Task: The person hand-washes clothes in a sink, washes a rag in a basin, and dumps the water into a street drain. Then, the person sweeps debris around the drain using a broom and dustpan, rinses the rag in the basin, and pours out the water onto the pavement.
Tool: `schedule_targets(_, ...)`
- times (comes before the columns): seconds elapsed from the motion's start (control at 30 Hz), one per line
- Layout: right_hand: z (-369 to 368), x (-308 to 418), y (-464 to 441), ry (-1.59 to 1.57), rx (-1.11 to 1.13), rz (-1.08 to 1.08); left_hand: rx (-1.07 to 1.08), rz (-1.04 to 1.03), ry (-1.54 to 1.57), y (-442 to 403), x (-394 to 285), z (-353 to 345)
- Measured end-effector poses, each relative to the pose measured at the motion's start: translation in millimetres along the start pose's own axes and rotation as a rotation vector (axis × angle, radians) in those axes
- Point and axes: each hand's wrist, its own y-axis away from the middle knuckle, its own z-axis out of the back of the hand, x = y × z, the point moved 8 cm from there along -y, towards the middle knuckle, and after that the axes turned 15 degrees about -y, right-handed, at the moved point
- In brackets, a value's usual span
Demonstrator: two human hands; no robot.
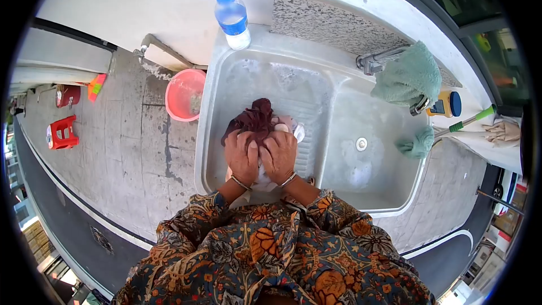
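Note:
A dark maroon cloth (257, 117) lies bunched in the left basin of a pale sink (372, 107), over its ribbed washing slope. Both hands press on it side by side, fingers curled into the fabric. My left hand (241, 158) grips the cloth's near left part. Close beside it, my right hand (279, 155) is closed on the near right part. Paler wet fabric (283, 121) shows beyond my right fingers and also between the wrists. How the two fabrics are layered is hidden under the hands.
A blue-capped bottle (232, 20) stands on the sink's back left corner. A green towel (410, 76) hangs over the faucet (370, 65), and another green cloth (416, 143) lies on the right rim. A pink bucket (186, 95) is on the floor at left, near a red stool (63, 133).

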Motion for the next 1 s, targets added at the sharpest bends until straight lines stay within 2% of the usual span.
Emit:
schedule_targets(0.2, -18, -30, -42, 0.045, 0.089, -0.151, 0.098, 0.024, 0.024, -45, 26, -36)
schedule_targets(0.27, -25, -44, -51, 0.051, 0.125, -0.221, 0.189, 0.078, -0.017, -55, 38, -49)
schedule_targets(0.4, -51, -87, -63, 0.118, 0.273, -0.434, 0.257, 0.134, -0.087, -73, 58, -72)
schedule_targets(0.43, -54, -96, -71, 0.11, 0.291, -0.508, 0.36, 0.193, -0.165, -77, 68, -85)
schedule_targets(0.47, -56, -103, -77, 0.101, 0.308, -0.582, 0.373, 0.199, -0.171, -83, 73, -92)
schedule_targets(0.53, -61, -111, -82, 0.16, 0.346, -0.621, 0.405, 0.227, -0.191, -87, 82, -101)
schedule_targets(0.57, -62, -111, -84, 0.188, 0.366, -0.661, 0.509, 0.274, -0.23, -87, 89, -108)
schedule_targets(0.6, -61, -111, -84, 0.217, 0.376, -0.696, 0.482, 0.26, -0.262, -86, 90, -107)
schedule_targets(0.63, -60, -109, -86, 0.276, 0.346, -0.649, 0.446, 0.24, -0.29, -88, 90, -108)
schedule_targets(0.7, -52, -97, -96, 0.471, 0.3, -0.423, 0.434, 0.218, -0.346, -92, 82, -106)
schedule_targets(0.73, -48, -89, -97, 0.565, 0.283, -0.317, 0.357, 0.097, -0.443, -94, 70, -100)
schedule_targets(0.77, -49, -105, -89, 0.486, 0.376, -0.527, 0.274, -0.019, -0.54, -95, 60, -96)
schedule_targets(0.8, -55, -111, -87, 0.411, 0.529, -0.563, 0.182, -0.131, -0.638, -100, 56, -95)
schedule_targets(0.83, -58, -119, -83, 0.334, 0.68, -0.598, 0.594, -0.583, -0.551, -88, 69, -141)
schedule_targets(0.87, -57, -123, -71, 0.256, 0.833, -0.638, 0.739, -0.418, -0.31, -85, 75, -139)
schedule_targets(0.9, -45, -111, -60, -0.06, 0.723, -0.698, 0.873, -0.244, -0.063, -79, 76, -135)
schedule_targets(0.93, -29, -94, -54, -0.026, 0.693, -0.484, 0.99, -0.065, 0.187, -74, 72, -128)
schedule_targets(0.97, -18, -73, -42, 0.005, 0.662, -0.268, 0.678, -0.323, 0.1, -70, 26, -73)
schedule_targets(1.0, 1, -69, -25, -0.178, 0.329, -0.264, 0.571, -0.4, 0.148, -61, -14, -27)
